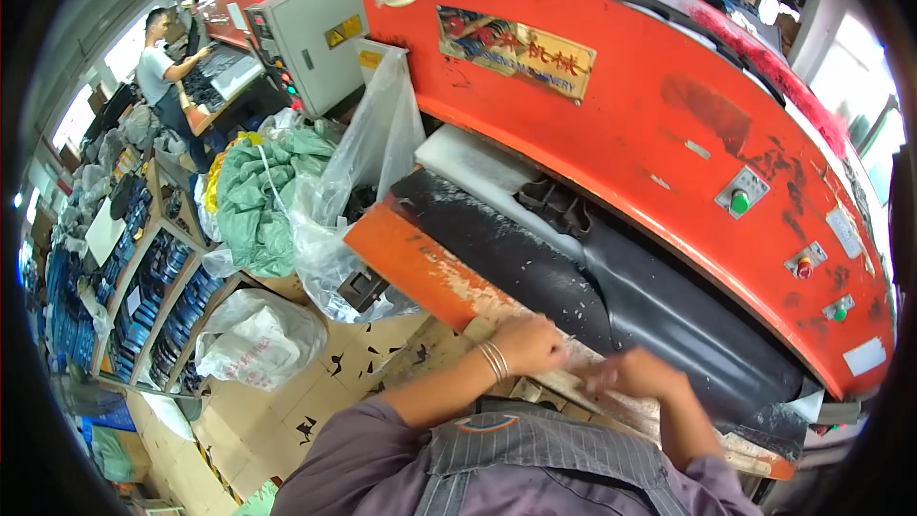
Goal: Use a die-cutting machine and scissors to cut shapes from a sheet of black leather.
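My left hand (530,345), with bangles at its wrist, is over the wooden front ledge (478,328) of a red press machine (659,105). Its fingers are curled in, and whatever they may hold is hidden. Just to its right, my right hand (638,375) reaches toward it, fingers smeared by motion. A black sheet (688,315) covers the machine's bed beyond both hands. Farther back, a dark metal shape like a cutting die (559,205) rests by a white board (478,164) under the press beam.
Green and red buttons (739,201) sit on the beam. To the left are a clear plastic bag (334,220), a green sack (253,210), a white sack (263,334) and a shelf rack (153,268) of blue-edged dies. Dark scraps (306,430) litter the floor. Another person (162,67) stands at a far machine.
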Tool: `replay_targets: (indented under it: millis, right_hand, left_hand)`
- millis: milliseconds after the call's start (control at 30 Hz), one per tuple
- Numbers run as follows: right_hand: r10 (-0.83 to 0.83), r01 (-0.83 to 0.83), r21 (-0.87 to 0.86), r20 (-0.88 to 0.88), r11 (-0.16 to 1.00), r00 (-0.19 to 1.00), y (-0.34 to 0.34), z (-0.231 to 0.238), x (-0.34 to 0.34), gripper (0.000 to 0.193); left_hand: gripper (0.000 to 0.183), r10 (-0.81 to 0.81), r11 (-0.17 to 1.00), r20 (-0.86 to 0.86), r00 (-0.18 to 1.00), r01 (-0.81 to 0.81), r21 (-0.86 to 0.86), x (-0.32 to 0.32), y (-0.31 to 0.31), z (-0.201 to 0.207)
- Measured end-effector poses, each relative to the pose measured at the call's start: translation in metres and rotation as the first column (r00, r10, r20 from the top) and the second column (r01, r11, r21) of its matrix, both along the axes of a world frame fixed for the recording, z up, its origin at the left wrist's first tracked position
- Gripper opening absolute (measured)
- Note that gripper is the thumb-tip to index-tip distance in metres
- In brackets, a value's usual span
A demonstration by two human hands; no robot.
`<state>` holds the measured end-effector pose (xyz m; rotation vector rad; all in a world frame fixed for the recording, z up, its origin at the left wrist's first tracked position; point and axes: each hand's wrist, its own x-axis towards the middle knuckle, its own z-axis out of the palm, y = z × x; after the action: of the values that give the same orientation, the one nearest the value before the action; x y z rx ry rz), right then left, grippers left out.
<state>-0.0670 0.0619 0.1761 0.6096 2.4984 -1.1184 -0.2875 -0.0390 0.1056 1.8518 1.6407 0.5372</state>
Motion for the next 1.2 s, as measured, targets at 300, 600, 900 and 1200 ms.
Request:
replay_targets:
  millis: [300, 600, 900, 1200]
  right_hand:
    - [0.410, -0.139, 0.720, -0.216, 0.680, 0.886, 0.200, -0.086, -0.271, 0.036]
    - [0.285, -0.031, 0.771, -0.198, 0.636, 0.938, 0.245, -0.067, -0.265, 0.033]
    - [-0.830, 0.879, 0.251, -0.302, 0.405, 0.469, 0.196, -0.110, -0.150, 0.071]
    - [-0.715, 0.775, 0.355, -0.314, 0.522, 0.625, 0.173, -0.138, -0.123, 0.081]
  left_hand:
    - [0.053, 0.211, 0.889, -0.254, 0.944, -0.077, 0.452, -0.121, 0.118, -0.075]
    - [0.054, 0.189, 0.922, -0.244, 0.951, -0.086, 0.378, -0.134, 0.135, -0.100]
    - [0.060, 0.246, 0.921, 0.128, 0.961, -0.273, 0.279, -0.120, 0.176, -0.099]
    - [0.074, 0.330, 0.892, 0.085, 0.940, -0.340, 0.298, -0.112, 0.221, -0.133]
